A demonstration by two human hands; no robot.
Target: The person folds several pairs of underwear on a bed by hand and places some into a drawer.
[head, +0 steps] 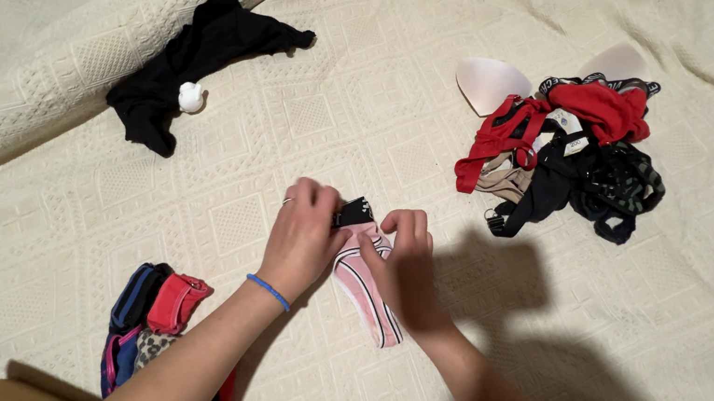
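So I've got both hands on a small pink garment (368, 288) with black-and-white striped trim, lying flat on the cream quilted bedspread (291, 135) a bit toward the near edge, roughly mid-width. My left hand (304, 235) has its fingers closed down over the dark waistband end, pinching it against the bed. My right hand (405, 255) is curled too, fingertips pressing the pink fabric just beside the left. As far as I can tell both are clamped on the same piece, though the right one's thumb is hidden so I can't say how tight. Holding it at the top like that looks like it keeps the cloth flat and squared.

Over toward the near left corner there's a small stack of folded pieces (149, 321) in blue, red and leopard print, touching each other. Toward the right side sits a loose tangled pile (568, 159) of red, black and beige items with two pale pads behind it. A black garment (195, 60) lies crumpled near the far left, well apart from my hands.
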